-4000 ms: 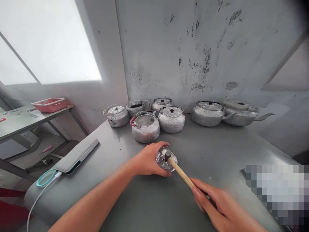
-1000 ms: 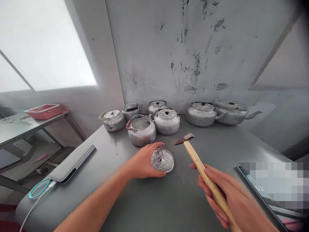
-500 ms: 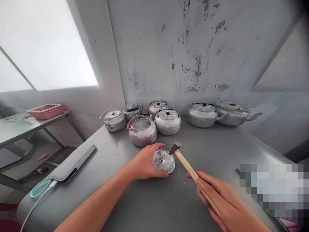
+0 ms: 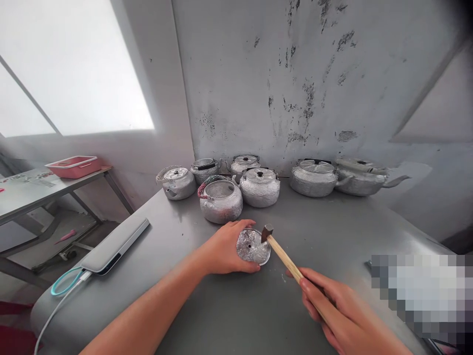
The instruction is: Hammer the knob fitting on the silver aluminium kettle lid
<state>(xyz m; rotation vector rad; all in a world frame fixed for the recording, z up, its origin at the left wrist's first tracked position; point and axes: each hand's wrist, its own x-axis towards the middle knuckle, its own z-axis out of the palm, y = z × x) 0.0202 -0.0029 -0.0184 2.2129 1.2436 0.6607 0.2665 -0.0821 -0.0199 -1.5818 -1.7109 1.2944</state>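
My left hand (image 4: 231, 249) grips a round, dented silver metal lid (image 4: 253, 249) by its edge, thumb at the near side and fingers at the far side. A small dark hole shows in the lid's middle. Wrapped round the wooden handle of a hammer (image 4: 284, 256) is my right hand (image 4: 325, 301). The hammer's narrow end points down at the lid's right part; whether it touches cannot be made out. Just beyond the lid stands a kettle (image 4: 221, 207) with no lid on and a red-wrapped handle.
Several more silver kettles, among them a lidded kettle (image 4: 260, 190) and a spouted kettle (image 4: 360, 180), line the back of the grey table (image 4: 207, 315). A grey device (image 4: 114, 246) with a cable lies at left. A pink basket (image 4: 74, 167) sits on a side table. The right side is pixelated.
The hammer head has come down a little toward the lid. My left hand keeps its hold on the lid. The whole view has shifted slightly.
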